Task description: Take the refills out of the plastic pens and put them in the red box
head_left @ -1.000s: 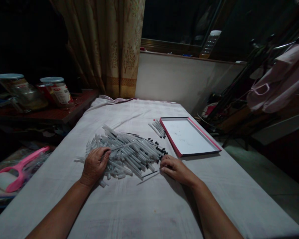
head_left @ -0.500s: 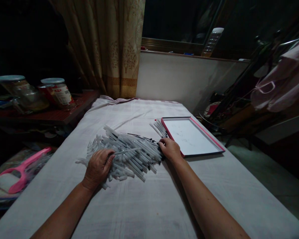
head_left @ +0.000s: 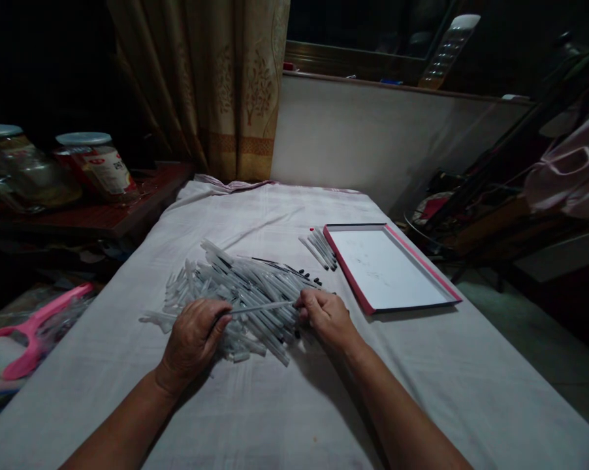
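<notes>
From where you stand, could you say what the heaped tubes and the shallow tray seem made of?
Heaped tubes: probably translucent plastic, frosted, as dark lines show through some. Shallow tray: perhaps cardboard, from its thin walls and matt white floor, though plastic is possible.

Left hand (head_left: 194, 336): I note it bare, the back broad and rounded, with fine creases where it meets the left wrist (head_left: 166, 384). Right hand (head_left: 328, 318): bare, knuckles faintly marked, the back tapering into a slimmer right wrist (head_left: 357, 352). Left forearm (head_left: 123, 421) and right forearm (head_left: 405, 401): both bare as far as my view reaches, smooth in outline, thickening away from the wrists. Finer surface detail too dim for me to read.
</notes>
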`<state>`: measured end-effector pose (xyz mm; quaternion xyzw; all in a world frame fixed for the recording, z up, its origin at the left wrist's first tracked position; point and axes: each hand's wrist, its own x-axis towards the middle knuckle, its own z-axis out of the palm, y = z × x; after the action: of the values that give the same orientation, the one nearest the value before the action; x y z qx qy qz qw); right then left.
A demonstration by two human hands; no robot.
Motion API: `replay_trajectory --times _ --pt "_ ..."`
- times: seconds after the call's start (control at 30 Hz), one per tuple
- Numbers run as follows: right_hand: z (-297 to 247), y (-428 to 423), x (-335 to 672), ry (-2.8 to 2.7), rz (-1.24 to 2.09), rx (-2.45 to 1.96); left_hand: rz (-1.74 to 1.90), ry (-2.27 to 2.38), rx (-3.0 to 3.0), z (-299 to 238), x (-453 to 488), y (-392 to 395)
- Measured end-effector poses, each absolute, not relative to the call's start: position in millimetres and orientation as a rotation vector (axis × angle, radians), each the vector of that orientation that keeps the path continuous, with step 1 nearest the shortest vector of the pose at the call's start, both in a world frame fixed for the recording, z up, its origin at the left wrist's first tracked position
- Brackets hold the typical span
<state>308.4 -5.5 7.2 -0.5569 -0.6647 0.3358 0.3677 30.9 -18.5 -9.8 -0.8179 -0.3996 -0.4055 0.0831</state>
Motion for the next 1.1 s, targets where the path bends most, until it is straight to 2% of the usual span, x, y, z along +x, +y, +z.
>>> replay_trajectory --times 0.33,0.53,0.7,0.97,1.1 --pt "15.8 -7.0 310.8 -1.526 1.135 -1.336 -1.157 -1.207 -2.497 -5.7 27.5 -20.2" --pt "1.0 12.1 350.6 -1.203 0.649 -1.536 -1.158 -1.444 -2.355 -9.6 2.8 -11.0" --pt "-23.7 23.2 354.5 -1.43 0.332 -1.671 -1.137 -1.473 -2.327 -12.7 2.5 -8.4" --pt "-18.2 16.8 347.0 -1.669 0.085 -1.769 -1.171 -1.355 -2.444 -11.7 14.3 -12.7" --pt "0.1 4.0 324.3 -1.711 0.317 -1.579 -1.184 -1.334 -2.462 -7.2 24.2 -18.0"
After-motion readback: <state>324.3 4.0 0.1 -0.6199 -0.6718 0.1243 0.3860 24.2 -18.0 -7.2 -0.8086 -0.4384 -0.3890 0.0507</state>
